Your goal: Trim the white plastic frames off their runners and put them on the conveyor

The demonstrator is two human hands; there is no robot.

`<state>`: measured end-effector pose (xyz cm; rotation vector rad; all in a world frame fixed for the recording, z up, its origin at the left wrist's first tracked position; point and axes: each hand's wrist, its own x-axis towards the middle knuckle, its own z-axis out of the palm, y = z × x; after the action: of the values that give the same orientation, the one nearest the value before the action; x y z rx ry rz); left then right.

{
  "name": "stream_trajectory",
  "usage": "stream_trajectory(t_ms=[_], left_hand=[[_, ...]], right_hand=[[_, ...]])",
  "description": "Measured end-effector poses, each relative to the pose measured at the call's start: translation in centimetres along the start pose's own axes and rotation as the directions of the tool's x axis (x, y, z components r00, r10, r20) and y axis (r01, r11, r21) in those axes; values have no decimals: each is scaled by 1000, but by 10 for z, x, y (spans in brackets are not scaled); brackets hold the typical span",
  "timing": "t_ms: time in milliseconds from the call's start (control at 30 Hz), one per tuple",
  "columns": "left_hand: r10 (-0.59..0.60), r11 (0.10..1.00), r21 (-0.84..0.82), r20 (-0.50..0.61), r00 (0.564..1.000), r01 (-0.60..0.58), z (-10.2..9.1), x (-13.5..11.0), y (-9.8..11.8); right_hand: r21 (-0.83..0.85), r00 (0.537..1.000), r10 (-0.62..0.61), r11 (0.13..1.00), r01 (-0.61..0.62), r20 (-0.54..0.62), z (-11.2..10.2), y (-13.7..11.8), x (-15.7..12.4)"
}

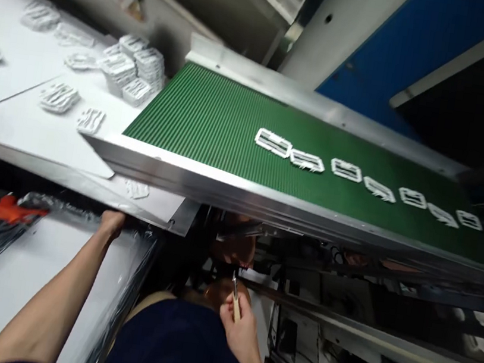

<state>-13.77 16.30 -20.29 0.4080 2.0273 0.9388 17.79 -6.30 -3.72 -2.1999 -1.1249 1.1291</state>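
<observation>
Slim tool (235,299), pale handle and thin metal tip, held low in the centre of the view, below the conveyor frame (223,188) and above the dark blue garment (179,341). From my remote station I read the right hand (244,333) as closed around the handle, fingers wrapped and the tip left bare. The left hand (110,223) lies with curled fingers at the lower edge of the white worktop (29,61), just above a clear plastic liner (130,274); whether it grips anything I cannot tell. I judge the tool light, stiff and narrow, sharp at the metal end and liable to roll between the fingers, so the handle is the place to take hold, well back from the tip. Its long axis runs nearly upright in the picture, leaning slightly left, with the tip pointing away from the person toward the dark machinery under the belt. Above, the green belt (215,117) carries a row of white plastic parts (273,142); more such parts stand stacked (137,67) on the worktop beside it.
</observation>
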Motion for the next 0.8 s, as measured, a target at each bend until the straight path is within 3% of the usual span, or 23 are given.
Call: stream_trajectory(t_ms=[133, 267, 367, 433, 567, 700, 733, 800], left_hand=[[1, 988, -154, -2, 1000, -2, -10, -11, -6], [34, 975, -214, -100, 994, -55, -38, -39, -34], [18, 990, -135, -185, 983, -43, -68, -72, -80], [-32, 999, -33, -254, 967, 24, -91, -95, -120], [-227, 932, 161, -435, 871, 323, -138, -138, -202], [-362, 788, 253, -546, 755, 561, -178, -173, -263], [-373, 762, 281, -547, 750, 584, -185, -179, -274], [-360, 731, 363, -514, 778, 578, -195, -190, -291]], right_hand=[[64, 1000, -26, 998, 26, 7, 3, -6, 8], [-59, 991, -131, 990, 130, -26, -3, -24, 10], [-136, 990, -142, 981, 139, -10, -5, -27, 10], [-189, 989, -139, 971, 145, 46, -4, -27, 12], [-307, 965, -221, 917, 256, 143, 4, -36, 35], [-378, 881, -420, 796, 473, 218, 28, -60, 82], [-389, 846, -479, 751, 533, 236, 37, -67, 96], [-415, 755, -599, 636, 651, 266, 58, -81, 125]])
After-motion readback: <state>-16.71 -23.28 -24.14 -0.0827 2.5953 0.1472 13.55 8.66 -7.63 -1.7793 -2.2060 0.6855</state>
